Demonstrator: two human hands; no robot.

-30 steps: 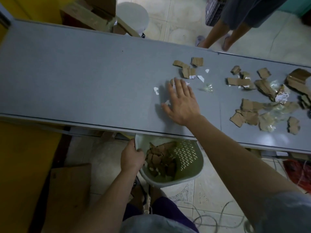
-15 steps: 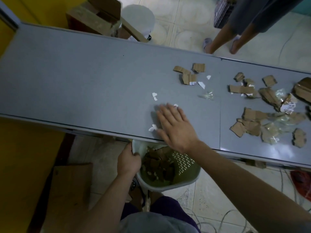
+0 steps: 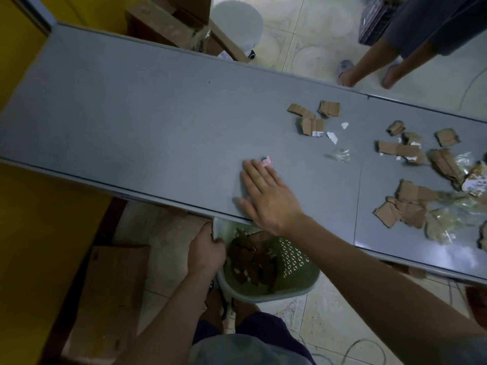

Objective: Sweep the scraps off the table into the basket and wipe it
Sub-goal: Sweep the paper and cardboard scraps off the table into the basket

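The long grey table [image 3: 131,122] carries cardboard scraps [image 3: 311,119] near its middle, and a bigger heap of cardboard and clear plastic bits [image 3: 432,185] lies at the right. My right hand [image 3: 268,196] lies flat on the table close to the front edge, fingers straight, with a small white scrap [image 3: 267,161] at its fingertips. My left hand [image 3: 207,250] grips the rim of the green basket [image 3: 295,262], held just under the table's front edge. Brown scraps fill part of the basket.
A person's legs [image 3: 369,64] stand on the tiled floor beyond the table. Open cardboard boxes [image 3: 168,22] and a white bucket [image 3: 237,19] sit behind the far edge. A flat board [image 3: 110,299] lies on the floor at left. Cables [image 3: 350,349] trail on the floor.
My right hand has drawn back from the middle of the table toward the front edge, dragging small white scraps with it. The basket stays under the edge in my left hand.
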